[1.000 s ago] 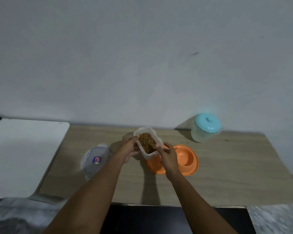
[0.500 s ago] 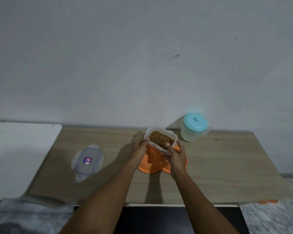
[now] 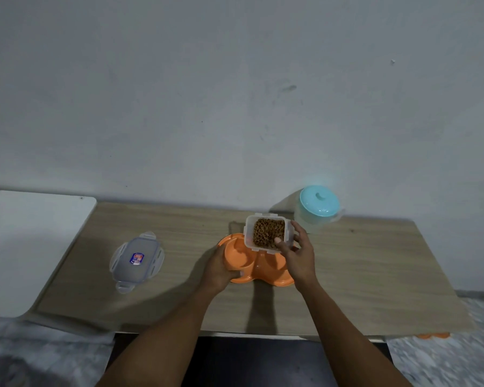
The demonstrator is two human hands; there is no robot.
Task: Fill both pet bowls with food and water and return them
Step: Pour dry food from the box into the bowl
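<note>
Kibble tub [image 3: 268,233] poised over the orange bowl [image 3: 263,278]
Right hand [image 3: 299,258] grips the tub's near corner; the empty left cup lies just below and left of those fingers. Left hand [image 3: 218,270] clasps the orange bowl's left rim.

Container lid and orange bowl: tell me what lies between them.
In the head view, bare table right of the lid, then the left hand holding the orange bowl.

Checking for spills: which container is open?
The kibble tub that the right hand holds; a clear lid lies apart, while the blue-lidded jug is closed.
</note>
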